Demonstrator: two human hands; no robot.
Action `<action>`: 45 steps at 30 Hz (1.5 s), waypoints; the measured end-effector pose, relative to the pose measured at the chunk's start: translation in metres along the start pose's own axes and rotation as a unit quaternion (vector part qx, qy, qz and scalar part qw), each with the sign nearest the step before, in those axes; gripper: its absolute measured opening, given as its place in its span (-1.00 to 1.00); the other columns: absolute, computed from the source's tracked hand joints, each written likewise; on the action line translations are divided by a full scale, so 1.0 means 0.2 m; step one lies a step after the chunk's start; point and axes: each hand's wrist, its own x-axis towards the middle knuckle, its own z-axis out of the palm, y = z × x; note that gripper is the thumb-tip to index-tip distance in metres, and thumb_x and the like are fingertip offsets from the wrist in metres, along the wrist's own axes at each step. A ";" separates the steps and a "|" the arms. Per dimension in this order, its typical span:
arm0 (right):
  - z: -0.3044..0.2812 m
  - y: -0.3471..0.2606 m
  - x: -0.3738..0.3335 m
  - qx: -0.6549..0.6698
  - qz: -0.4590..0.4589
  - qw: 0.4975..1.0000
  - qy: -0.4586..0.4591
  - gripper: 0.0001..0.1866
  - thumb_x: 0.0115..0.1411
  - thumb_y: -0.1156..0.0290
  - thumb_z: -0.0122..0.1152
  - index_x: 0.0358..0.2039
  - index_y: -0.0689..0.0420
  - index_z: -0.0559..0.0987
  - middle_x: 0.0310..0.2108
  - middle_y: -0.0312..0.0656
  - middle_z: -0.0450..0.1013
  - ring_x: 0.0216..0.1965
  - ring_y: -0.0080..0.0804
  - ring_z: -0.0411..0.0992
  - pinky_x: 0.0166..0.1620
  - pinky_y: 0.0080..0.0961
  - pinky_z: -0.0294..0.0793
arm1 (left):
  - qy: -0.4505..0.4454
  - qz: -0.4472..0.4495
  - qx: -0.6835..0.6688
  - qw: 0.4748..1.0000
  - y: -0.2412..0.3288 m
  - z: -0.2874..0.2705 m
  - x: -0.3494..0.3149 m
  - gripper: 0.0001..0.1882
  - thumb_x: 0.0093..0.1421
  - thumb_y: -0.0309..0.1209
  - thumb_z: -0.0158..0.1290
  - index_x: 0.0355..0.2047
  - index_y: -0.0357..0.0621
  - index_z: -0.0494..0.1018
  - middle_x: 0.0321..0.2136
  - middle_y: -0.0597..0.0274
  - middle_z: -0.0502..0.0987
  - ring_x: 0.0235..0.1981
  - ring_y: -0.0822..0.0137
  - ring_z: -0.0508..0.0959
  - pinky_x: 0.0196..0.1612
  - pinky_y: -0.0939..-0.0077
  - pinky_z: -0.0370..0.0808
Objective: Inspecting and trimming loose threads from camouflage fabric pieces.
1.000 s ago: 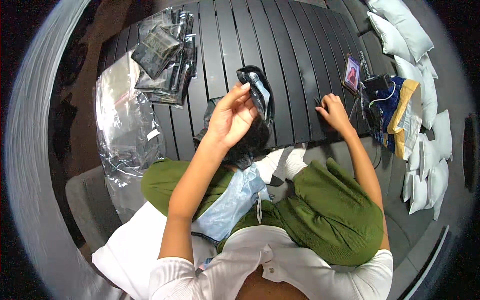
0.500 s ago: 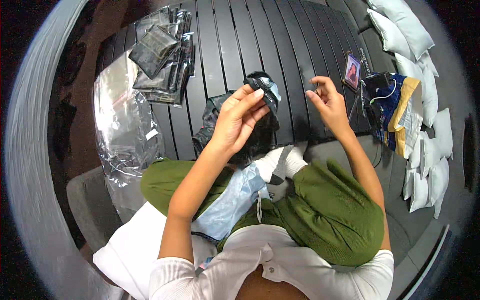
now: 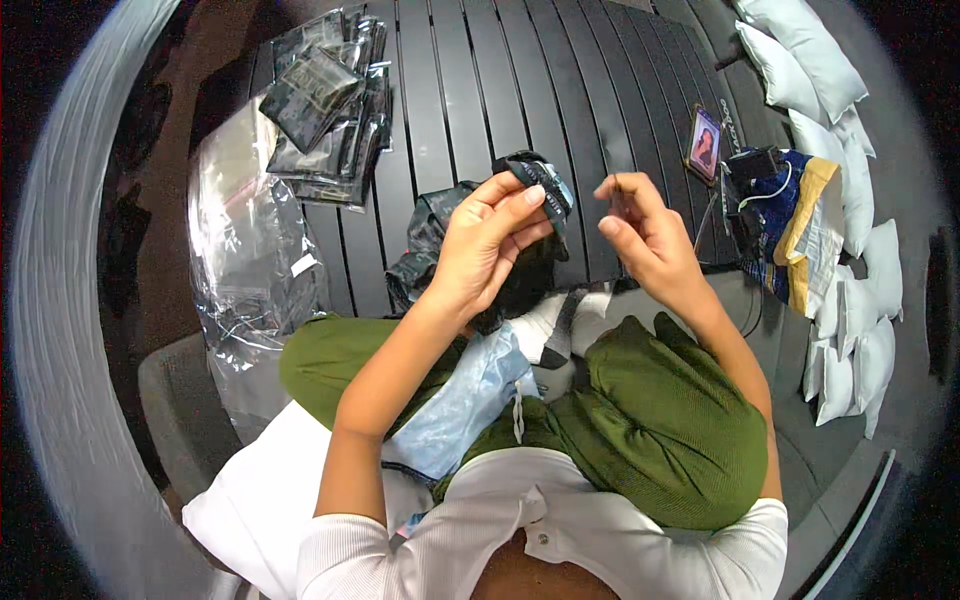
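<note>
My left hand is closed on a black cloth garment, pinching its ribbed, gathered edge between thumb and fingers. Pale blue material shows at the opening by the fingertips. The rest of the cloth, dark and partly shiny, hangs below and to the left of that hand, over the near side of the black slatted table. To the right of the cloth and apart from it, my right hand is raised with fingers curled toward the thumb. Anything between those fingertips is too small to make out.
Flat dark packets in clear plastic are piled at the far left, above clear plastic bags. A phone lies at the right, beside a blue and yellow bag with a cable. Several pale pillow-shaped packs line the right side. Light blue cloth lies across my lap.
The gathered edge in my left hand has shifted slightly right. My right hand has come down and a little left, closer to the cloth, with its fingers more curled.
</note>
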 end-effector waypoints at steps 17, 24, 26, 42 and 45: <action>0.06 0.03 -0.04 -0.054 0.016 0.997 -0.053 -0.74 0.04 0.34 0.14 -0.47 0.20 0.27 -0.69 -0.39 0.10 -0.64 -0.70 0.03 -0.57 -0.72 0.07 | -0.043 0.013 0.014 0.999 0.00 0.02 -0.02 -0.73 0.03 -0.54 0.03 -0.22 -0.19 0.31 -0.33 0.30 0.44 -0.30 0.52 0.45 -0.20 0.66 0.40; 0.07 0.04 -0.04 -0.082 -0.021 0.996 -0.002 -0.78 0.05 0.42 0.10 -0.37 0.21 0.28 -0.61 -0.37 0.16 -0.63 -0.70 0.08 -0.55 -0.73 0.12 | -0.050 0.009 0.007 0.999 0.00 0.02 -0.01 -0.74 0.03 -0.54 0.03 -0.23 -0.19 0.31 -0.33 0.30 0.44 -0.30 0.51 0.44 -0.20 0.65 0.39; 0.07 0.06 -0.04 -0.083 -0.039 0.996 0.006 -0.78 0.06 0.45 0.07 -0.34 0.21 0.27 -0.59 -0.37 0.17 -0.63 -0.71 0.09 -0.57 -0.75 0.14 | -0.050 0.005 0.005 0.999 0.00 0.01 -0.01 -0.74 0.03 -0.54 0.03 -0.23 -0.18 0.31 -0.32 0.29 0.44 -0.30 0.52 0.44 -0.20 0.66 0.39; 0.05 0.05 -0.06 -0.036 -0.018 0.998 -0.041 -0.71 0.09 0.40 0.04 -0.22 0.19 0.23 -0.57 -0.36 0.21 -0.63 -0.74 0.14 -0.57 -0.78 0.14 | -0.057 -0.002 0.012 0.998 -0.02 0.01 -0.01 -0.75 0.04 -0.54 0.02 -0.23 -0.18 0.31 -0.31 0.30 0.44 -0.30 0.54 0.44 -0.22 0.69 0.38; 0.05 0.05 -0.06 -0.051 -0.028 0.998 -0.037 -0.71 0.09 0.39 0.04 -0.22 0.20 0.24 -0.56 -0.36 0.22 -0.58 -0.74 0.14 -0.51 -0.78 0.14 | -0.056 -0.001 0.011 0.998 -0.01 0.03 -0.01 -0.74 0.04 -0.54 0.01 -0.21 -0.21 0.30 -0.32 0.29 0.44 -0.31 0.54 0.44 -0.24 0.69 0.38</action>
